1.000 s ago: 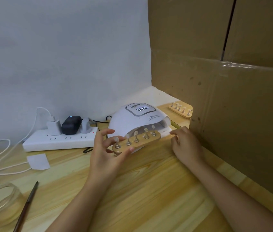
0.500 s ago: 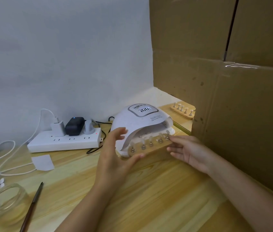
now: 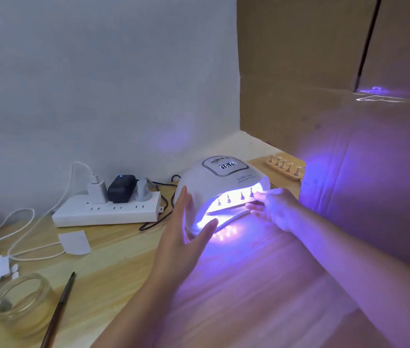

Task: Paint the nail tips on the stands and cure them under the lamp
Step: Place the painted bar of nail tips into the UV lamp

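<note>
The white curing lamp [image 3: 224, 182] glows violet, its display lit. A wooden stand with several nail tips [image 3: 235, 198] sits inside its mouth, partly washed out by the glare. My left hand [image 3: 186, 227] is flat with straight fingers against the lamp's left front, thumb at the opening. At the right end of that stand my right hand [image 3: 274, 207] touches it with extended fingers. A second wooden stand of nail tips [image 3: 285, 167] lies behind the lamp by the cardboard.
A white power strip [image 3: 106, 212] with plugs and cables lies left of the lamp. A brush [image 3: 59, 307] and a glass jar [image 3: 20, 301] sit at the front left, a paper scrap [image 3: 74, 242] between. A cardboard wall [image 3: 349, 121] closes the right side.
The stand went from my left hand into the lamp's mouth, pushed in by both hands. The lamp has switched on and casts violet light. My left hand let go and now lies flat.
</note>
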`<state>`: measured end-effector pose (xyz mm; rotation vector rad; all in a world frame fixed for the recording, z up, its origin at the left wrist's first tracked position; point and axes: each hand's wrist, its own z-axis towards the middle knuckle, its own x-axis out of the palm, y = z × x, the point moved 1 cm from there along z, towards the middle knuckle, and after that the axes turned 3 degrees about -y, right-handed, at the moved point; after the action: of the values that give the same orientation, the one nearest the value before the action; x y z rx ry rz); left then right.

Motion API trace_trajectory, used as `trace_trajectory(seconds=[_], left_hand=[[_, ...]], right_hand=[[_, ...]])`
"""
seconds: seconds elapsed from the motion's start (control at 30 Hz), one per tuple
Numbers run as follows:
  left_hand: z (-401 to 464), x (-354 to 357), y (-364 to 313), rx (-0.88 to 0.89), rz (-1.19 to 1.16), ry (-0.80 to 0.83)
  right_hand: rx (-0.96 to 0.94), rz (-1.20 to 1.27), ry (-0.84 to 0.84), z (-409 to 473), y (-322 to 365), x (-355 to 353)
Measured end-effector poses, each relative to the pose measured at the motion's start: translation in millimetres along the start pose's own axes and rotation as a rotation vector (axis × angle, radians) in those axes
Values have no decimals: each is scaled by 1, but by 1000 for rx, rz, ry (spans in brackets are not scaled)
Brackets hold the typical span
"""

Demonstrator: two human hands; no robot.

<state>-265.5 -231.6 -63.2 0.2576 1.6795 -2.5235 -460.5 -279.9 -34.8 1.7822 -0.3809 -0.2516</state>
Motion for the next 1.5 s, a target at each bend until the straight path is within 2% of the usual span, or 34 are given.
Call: trace_trajectory(seconds=[0.13, 0.23, 0.43, 0.5, 0.57, 0.67, 0.77, 0.83, 0.93, 1.03, 1.17, 1.23, 1.43, 1.5], left_hand=[[1, -1, 1, -13, -34, -1], [2, -2, 3, -43, -64, -12], [3, -2, 5, -67, -52, -13], [3, -2, 5, -65, -51, -18], [4, -2, 5, -69, -56, -27], [5, -1, 2, -71, -31, -47], [4, -2, -2, -86, -54, -68], [3, -3, -5, -83, -67, -65], [3, -4, -8, -100, -72, -53], [3, -4, -8, -104, -66, -45], [3, -4, -5, -128, -82, -44], [3, -4, -2, -122, -82, -46], [5, -3, 0, -127, -132, -85], [7, -3, 2, -132, -157, -90]], right_hand=[[-31, 18, -171, 14, 3, 15], [-69, -41, -197, 21, 2, 25], [-35, 79, -268, 22, -17, 32], [-160, -47, -278, 9, -25, 24], [-324, -62, -268, -11, -29, 11], [-701, -162, -375, -35, -14, -5], [-944, -495, -154, -35, 20, 5], [-903, -782, -10, -26, 42, 18], [-790, -1126, 64, -9, 65, 33], [-763, -1269, 103, -6, 68, 38], [-771, -1344, 47, -11, 71, 42], [-754, -1326, 56, -10, 71, 44], [-664, -1062, 78, -18, 69, 41], [-754, -825, -43, -31, 66, 46]])
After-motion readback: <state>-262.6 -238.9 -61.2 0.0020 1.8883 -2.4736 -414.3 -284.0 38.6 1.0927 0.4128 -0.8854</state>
